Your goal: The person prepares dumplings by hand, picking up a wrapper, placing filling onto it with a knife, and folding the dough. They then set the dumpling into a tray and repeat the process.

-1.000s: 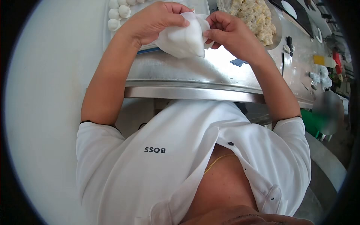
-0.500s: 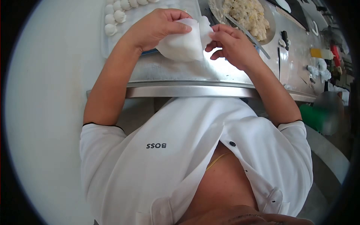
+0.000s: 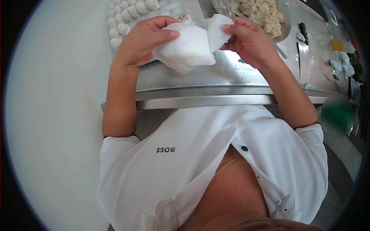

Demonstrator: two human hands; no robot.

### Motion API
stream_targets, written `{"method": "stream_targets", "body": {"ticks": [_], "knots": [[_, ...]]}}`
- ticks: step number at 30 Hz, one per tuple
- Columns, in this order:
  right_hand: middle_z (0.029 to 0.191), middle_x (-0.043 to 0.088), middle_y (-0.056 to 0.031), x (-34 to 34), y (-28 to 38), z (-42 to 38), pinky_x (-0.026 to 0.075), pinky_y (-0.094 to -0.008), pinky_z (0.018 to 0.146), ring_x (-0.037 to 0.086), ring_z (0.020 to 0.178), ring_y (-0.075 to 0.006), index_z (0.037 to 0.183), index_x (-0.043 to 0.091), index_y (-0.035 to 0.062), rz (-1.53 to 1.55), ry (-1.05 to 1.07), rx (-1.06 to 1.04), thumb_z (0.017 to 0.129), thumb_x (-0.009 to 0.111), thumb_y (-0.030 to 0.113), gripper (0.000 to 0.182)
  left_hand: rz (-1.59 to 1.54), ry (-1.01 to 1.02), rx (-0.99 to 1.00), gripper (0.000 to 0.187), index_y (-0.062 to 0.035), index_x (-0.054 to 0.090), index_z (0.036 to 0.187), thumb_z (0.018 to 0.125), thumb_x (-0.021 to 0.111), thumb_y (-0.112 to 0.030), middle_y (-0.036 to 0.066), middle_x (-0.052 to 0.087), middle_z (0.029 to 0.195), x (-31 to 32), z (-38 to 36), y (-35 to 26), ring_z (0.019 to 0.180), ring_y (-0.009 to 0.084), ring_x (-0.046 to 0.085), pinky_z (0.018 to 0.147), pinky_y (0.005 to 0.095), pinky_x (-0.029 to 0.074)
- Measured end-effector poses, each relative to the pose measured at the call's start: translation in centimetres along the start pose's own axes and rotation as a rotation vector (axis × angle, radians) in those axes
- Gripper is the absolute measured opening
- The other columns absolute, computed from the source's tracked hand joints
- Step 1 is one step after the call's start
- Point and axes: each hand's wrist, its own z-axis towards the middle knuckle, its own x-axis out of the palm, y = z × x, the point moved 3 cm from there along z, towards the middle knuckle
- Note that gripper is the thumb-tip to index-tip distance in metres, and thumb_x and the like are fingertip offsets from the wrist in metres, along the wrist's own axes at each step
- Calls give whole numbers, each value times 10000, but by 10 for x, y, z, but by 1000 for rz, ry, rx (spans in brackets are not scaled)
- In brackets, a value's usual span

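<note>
Pinching thin wrappers (image 3: pixel 189 48) in left grip (image 3: pixel 144 40) and right grip (image 3: pixel 248 38); could tear if pulled apart unevenly

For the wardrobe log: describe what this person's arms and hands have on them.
Both arms are bare from the upper arm down. Short white sleeves with a thin dark edge at the hem belong to a white polo shirt with dark lettering on the chest and dark buttons. The left hand and right hand show no gloves; no rings, watch or wristbands are visible.
</note>
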Motion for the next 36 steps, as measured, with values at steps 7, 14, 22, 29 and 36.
{"method": "stream_targets", "body": {"ticks": [7, 14, 22, 29, 36], "knots": [[1014, 657, -120, -18, 27, -1, 591, -402, 803, 670, 913, -216, 1118, 563, -7, 136, 138, -28, 926, 564, 150, 249, 106, -75, 54, 322, 18, 608, 1111, 827, 703, -99, 65, 667, 995, -29, -17, -13, 890, 139, 643, 801, 277, 521], [1076, 645, -97, -39, 48, -1, 517, -421, 893, 638, 1002, -198, 1182, 544, 5, 108, 198, -119, 906, 531, 164, 319, 211, -265, 125, 255, 19, 644, 1056, 833, 688, -95, 40, 666, 956, -29, -41, -31, 838, 108, 616, 793, 253, 486], [932, 646, -64, -28, 40, -3, 539, -331, 752, 640, 826, -152, 1029, 595, 5, -92, 284, -59, 872, 583, 152, 215, 310, -548, -24, 310, 50, 634, 1083, 831, 657, -127, 79, 679, 916, -91, -52, 14, 846, 153, 638, 756, 282, 514], [830, 649, -50, -14, 30, -10, 536, -311, 674, 645, 726, -141, 933, 624, 14, -159, 427, 25, 825, 611, 132, 161, 1196, -740, -43, 376, 70, 646, 1084, 822, 625, -199, 131, 681, 918, -87, -55, 21, 827, 176, 636, 776, 313, 500], [819, 645, -57, 19, 29, -23, 524, -266, 676, 631, 723, -122, 931, 633, -9, -61, 652, 121, 772, 614, 95, 191, 819, -442, 259, 408, 29, 646, 1115, 956, 556, -335, 103, 685, 1017, -1, -37, -11, 968, 189, 653, 824, 327, 515]]}}
